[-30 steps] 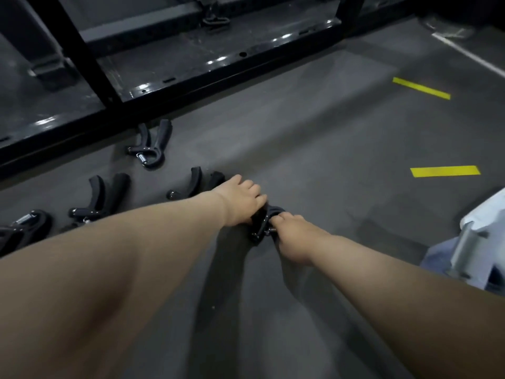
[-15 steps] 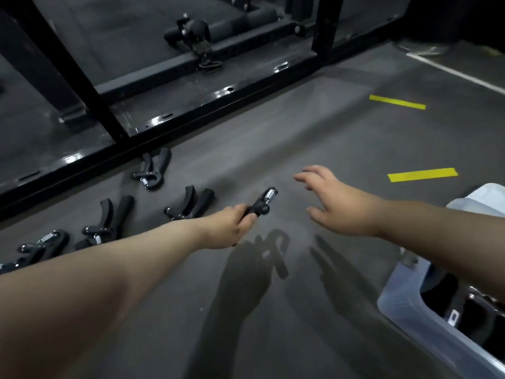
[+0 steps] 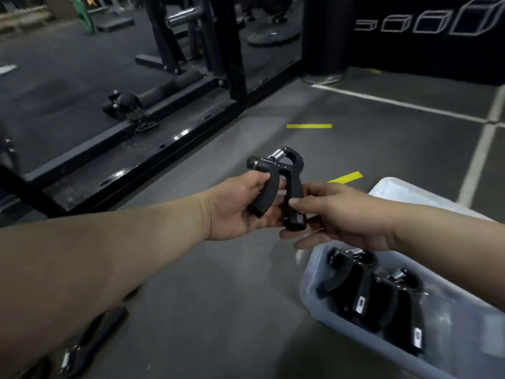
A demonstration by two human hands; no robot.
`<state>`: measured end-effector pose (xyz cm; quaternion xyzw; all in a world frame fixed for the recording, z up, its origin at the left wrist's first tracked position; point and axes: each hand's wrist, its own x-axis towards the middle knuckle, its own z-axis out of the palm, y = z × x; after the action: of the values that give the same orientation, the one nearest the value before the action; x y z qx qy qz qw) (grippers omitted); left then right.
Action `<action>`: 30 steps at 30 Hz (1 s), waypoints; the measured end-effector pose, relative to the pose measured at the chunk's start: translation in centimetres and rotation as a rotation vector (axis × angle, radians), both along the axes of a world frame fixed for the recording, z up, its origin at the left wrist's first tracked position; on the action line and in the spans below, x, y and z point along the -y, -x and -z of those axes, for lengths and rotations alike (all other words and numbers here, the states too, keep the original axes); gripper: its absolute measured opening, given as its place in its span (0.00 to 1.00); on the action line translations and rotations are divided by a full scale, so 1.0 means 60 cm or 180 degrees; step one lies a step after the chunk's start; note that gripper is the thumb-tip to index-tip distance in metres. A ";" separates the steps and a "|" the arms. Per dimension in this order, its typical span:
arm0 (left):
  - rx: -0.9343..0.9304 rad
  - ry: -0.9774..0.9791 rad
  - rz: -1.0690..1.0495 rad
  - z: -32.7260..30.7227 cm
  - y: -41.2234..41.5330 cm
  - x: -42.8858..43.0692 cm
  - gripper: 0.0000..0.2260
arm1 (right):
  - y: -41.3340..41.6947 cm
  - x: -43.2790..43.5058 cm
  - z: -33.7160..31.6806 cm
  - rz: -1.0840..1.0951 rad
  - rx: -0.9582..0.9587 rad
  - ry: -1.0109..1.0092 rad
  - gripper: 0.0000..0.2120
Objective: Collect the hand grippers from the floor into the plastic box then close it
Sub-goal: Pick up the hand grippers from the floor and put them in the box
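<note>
Both hands are closed on one black gripper point(image 3: 276, 184), held above the floor point(image 3: 218, 310): its left handle is pinched by the left hand point(image 3: 237, 209), its right handle by the right hand point(image 3: 338, 212). Below the right hand, the open box point(image 3: 322, 310) is seen holding two grippers point(image 3: 377, 296).

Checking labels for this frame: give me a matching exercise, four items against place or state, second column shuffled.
Items:
1. held hand gripper
2. plastic box
3. yellow tape strip
4. hand grippers in the box

Place or state:
A. on the floor, open, at lower right
B. stuck flat to the floor beyond the hands
C. lying inside the container
D. off the floor, gripped by the left hand and right hand

Pairs: 1-D, 2-A, 3-B, 4-C
</note>
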<state>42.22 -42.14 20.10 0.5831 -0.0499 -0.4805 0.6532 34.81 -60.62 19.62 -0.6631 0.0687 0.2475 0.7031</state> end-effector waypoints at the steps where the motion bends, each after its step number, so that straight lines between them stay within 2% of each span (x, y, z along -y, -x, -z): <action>1: 0.0089 -0.0100 0.0037 -0.009 0.002 0.027 0.22 | 0.004 0.021 0.000 0.0116 -0.0019 -0.0068 0.14; 3: 0.0256 -0.0375 -0.0015 -0.012 0.007 0.084 0.22 | 0.014 0.061 0.000 0.0227 -0.0037 -0.0016 0.16; 7: 0.0948 -0.1004 -0.0425 0.021 0.045 0.189 0.21 | 0.048 0.131 -0.008 0.0210 -0.0117 0.0059 0.13; 10: 0.1301 -0.1027 -0.0657 0.045 0.094 0.226 0.17 | 0.078 0.175 -0.012 -0.0140 -0.0205 0.0294 0.14; 12: 0.1333 -0.1014 -0.0367 0.060 0.124 0.240 0.15 | 0.095 0.199 -0.005 -0.0433 -0.0463 0.0523 0.15; 15: 0.1712 -0.1551 0.0707 0.076 0.157 0.250 0.11 | 0.123 0.221 0.021 -0.0719 -0.0955 0.0839 0.13; 17: 0.1614 -0.1699 0.1130 0.084 0.173 0.255 0.06 | 0.136 0.226 0.042 -0.0784 -0.1215 0.0939 0.12; 20: 0.1453 -0.1744 0.1196 0.106 0.188 0.264 0.08 | 0.147 0.239 0.064 -0.0893 -0.1525 0.0971 0.12; 23: 0.1635 -0.1797 0.1220 0.130 0.204 0.275 0.08 | 0.155 0.248 0.085 -0.1034 -0.1718 0.1233 0.14; 25: 0.1675 -0.1936 0.1340 0.146 0.218 0.284 0.08 | 0.166 0.248 0.104 -0.1033 -0.1842 0.1304 0.12; 30: 0.1671 -0.2361 0.1651 0.183 0.235 0.305 0.02 | 0.190 0.239 0.149 -0.0800 -0.2019 0.1256 0.13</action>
<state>28.12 -60.43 9.09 0.8446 -0.1811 -0.4495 0.2278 23.39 -74.98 10.65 -0.6793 0.2470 0.5064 0.4702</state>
